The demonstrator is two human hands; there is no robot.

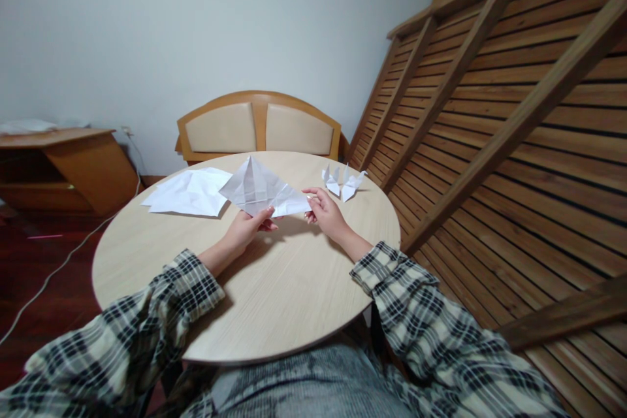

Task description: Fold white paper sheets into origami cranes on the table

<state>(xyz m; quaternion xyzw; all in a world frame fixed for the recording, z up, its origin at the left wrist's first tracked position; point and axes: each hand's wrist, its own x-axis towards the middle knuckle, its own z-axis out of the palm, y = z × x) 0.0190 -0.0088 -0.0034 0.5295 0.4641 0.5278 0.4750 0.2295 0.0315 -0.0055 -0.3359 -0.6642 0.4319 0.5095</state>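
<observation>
A creased, partly folded sheet of white paper (255,188) is held up over the round table (289,287). My left hand (247,230) grips its lower edge near the middle, thumb on the near face and fingers behind. With thumb and fingers closed, my right hand (323,212) pinches the narrow right corner of the same sheet. The paper peaks at the top and tapers to the right, with crossing crease lines on its face. Part of the left fingers is hidden behind the paper.
White paper sheets (189,192) lie stacked at the table's left. Two folded paper cranes (351,184) stand at the back right. Behind the table is a headboard (264,124); a slatted wooden frame (490,124) leans along the right. A cabinet (88,166) stands at left.
</observation>
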